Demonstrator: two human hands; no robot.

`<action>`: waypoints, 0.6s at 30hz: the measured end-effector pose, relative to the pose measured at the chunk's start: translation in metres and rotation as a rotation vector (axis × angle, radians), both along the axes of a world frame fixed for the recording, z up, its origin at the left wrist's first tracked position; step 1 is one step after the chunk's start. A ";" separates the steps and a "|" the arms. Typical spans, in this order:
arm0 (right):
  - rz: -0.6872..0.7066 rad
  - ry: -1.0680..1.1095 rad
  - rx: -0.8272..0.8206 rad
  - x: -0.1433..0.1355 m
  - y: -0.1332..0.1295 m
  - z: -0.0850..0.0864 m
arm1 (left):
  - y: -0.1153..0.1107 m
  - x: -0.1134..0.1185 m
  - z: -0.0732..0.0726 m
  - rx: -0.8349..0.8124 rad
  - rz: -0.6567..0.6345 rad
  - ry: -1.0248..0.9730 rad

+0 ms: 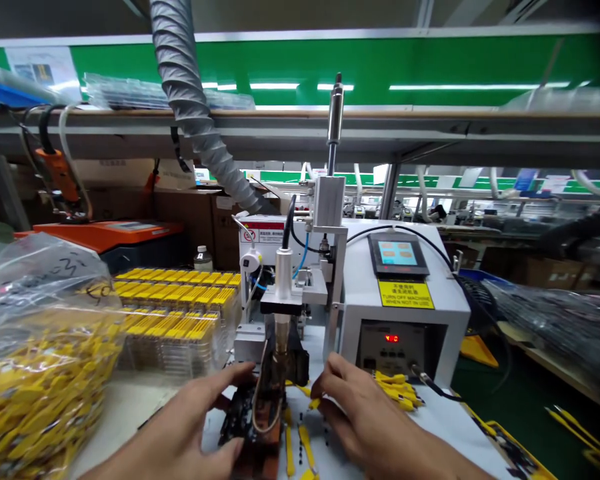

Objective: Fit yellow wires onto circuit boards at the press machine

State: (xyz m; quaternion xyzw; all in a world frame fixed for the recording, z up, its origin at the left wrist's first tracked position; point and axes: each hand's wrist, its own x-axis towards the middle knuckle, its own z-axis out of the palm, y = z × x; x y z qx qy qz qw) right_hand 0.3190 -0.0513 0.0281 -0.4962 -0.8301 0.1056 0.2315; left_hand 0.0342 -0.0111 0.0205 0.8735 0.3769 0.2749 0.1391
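My left hand [200,420] is at the lower middle, thumb and fingers curved around the left side of a dark fixture [243,417] under the machine's vertical head [283,277]. Right of the fixture, my right hand [357,413] has its fingertips pinched on a small yellow part [314,403]. A thin tan loop [266,427] hangs in front of the fixture. Between the hands, on the pale machine base, lie loose yellow strips [306,445]. More yellow parts [399,390] are piled beyond my right hand.
A clear bag of yellow parts [40,400] fills the lower left, with stacked clear trays of yellow pieces [173,303] behind it. At right stands the machine housing [405,247] with a touchscreen [398,255]. A grey hose [193,100] hangs above.
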 end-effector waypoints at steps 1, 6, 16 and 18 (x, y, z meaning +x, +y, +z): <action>0.007 0.007 0.012 0.000 0.000 0.001 | -0.002 0.007 0.001 -0.019 -0.021 -0.007; 0.046 0.067 0.099 -0.001 -0.001 0.003 | -0.002 0.030 0.000 0.013 -0.104 -0.098; 0.112 0.185 0.227 0.002 0.000 0.003 | 0.007 0.016 -0.017 -0.209 -0.099 -0.088; 0.126 0.191 0.240 0.002 0.000 0.001 | 0.005 0.017 -0.015 -0.216 -0.109 -0.094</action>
